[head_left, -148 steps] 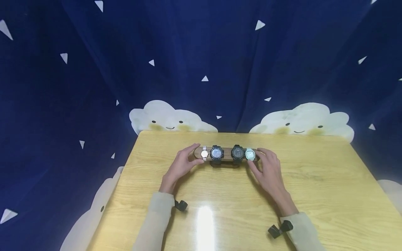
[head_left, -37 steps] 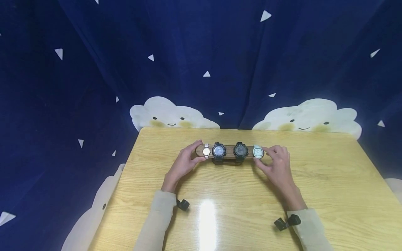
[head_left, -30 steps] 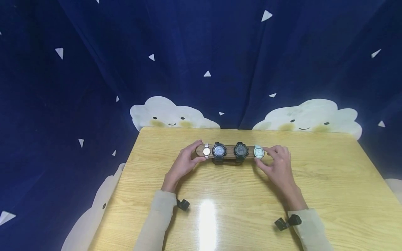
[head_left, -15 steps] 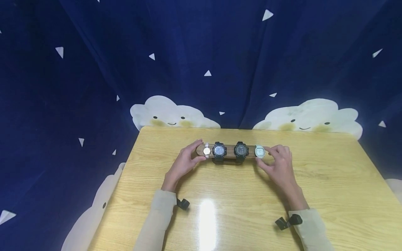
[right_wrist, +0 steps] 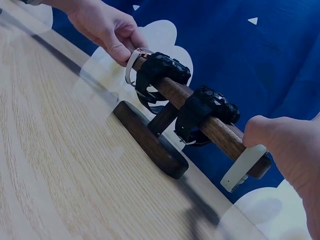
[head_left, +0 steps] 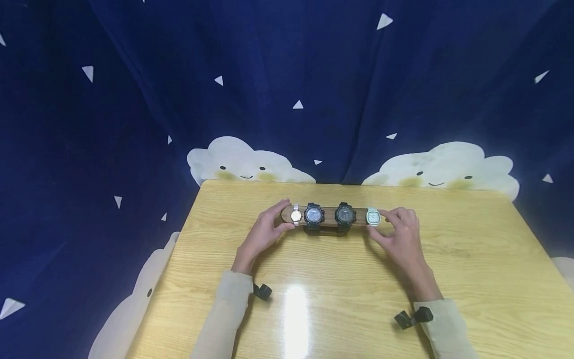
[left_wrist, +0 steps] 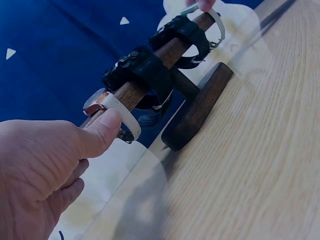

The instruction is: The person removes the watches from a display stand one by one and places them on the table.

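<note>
A wooden T-shaped watch stand stands near the back of the table, its bar threaded through several watches. My left hand grips the bar's left end, thumb close by the white strap of a small rose-gold watch. Two chunky black watches, one left of centre and one right of centre, hang on the middle. At the right end, my right hand pinches a mint-green watch between thumb and index finger. In the right wrist view its pale strap loops round the bar close to the tip.
The light wood table carries the stand's dark base and a bright light reflection. Behind hangs a navy curtain with white triangles and smiling clouds. A small black camera sits at the left wrist and another at the right wrist.
My right hand has slid the mint-green watch rightward along the bar, away from the right black watch, towards the end. The left hand keeps its hold; the view has shifted slightly.
</note>
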Demonstrator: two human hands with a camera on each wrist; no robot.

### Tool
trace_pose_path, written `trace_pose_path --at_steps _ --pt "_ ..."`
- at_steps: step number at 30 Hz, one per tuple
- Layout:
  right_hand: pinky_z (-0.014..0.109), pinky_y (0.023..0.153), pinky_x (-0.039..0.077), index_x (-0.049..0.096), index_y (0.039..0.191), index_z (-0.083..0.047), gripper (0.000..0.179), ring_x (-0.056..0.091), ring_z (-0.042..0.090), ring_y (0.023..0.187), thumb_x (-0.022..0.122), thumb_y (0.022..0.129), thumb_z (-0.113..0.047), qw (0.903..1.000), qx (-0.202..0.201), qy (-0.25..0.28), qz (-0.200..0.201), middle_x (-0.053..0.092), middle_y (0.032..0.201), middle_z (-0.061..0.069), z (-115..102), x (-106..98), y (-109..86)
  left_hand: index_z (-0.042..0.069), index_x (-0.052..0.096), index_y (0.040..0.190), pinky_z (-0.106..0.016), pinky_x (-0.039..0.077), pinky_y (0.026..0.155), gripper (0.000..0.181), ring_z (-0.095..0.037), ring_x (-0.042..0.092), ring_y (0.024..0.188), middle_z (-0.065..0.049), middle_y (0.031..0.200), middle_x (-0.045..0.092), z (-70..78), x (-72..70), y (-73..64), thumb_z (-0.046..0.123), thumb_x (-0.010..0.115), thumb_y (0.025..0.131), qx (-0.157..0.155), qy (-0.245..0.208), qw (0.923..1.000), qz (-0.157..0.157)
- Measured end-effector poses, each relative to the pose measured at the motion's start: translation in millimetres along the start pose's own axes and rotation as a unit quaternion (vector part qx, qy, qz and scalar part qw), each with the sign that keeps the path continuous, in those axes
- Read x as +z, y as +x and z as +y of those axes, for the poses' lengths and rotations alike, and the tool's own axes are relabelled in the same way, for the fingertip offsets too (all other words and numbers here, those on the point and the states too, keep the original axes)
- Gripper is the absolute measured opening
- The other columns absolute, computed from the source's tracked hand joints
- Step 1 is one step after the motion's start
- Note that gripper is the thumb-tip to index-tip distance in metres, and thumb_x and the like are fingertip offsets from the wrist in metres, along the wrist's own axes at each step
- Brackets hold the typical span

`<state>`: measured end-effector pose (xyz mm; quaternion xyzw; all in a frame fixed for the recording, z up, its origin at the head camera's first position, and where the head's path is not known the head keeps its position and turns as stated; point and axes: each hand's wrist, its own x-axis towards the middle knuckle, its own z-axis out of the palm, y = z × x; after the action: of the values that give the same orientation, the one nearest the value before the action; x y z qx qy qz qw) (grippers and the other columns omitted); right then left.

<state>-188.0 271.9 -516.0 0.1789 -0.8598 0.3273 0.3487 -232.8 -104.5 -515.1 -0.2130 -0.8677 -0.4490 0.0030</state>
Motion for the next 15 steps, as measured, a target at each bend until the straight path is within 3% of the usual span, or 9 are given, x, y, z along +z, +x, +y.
trace_pose_path --at_steps 15 --pt "0.033 0.081 0.027 0.075 0.104 0.009 0.044 0.042 0.032 0.083 0.089 0.069 -0.015 1.0000 0.002 -0.006 -0.002 0.056 0.083 0.012 0.8 -2.4 1.0 0.006 0.049 0.155 -0.042 0.029 0.126 0.071 -0.028 0.040 0.151 -0.012 0.162 0.045 -0.5 0.9 0.1 0.023 0.079 0.092 0.006 0.004 1.0000 0.004"
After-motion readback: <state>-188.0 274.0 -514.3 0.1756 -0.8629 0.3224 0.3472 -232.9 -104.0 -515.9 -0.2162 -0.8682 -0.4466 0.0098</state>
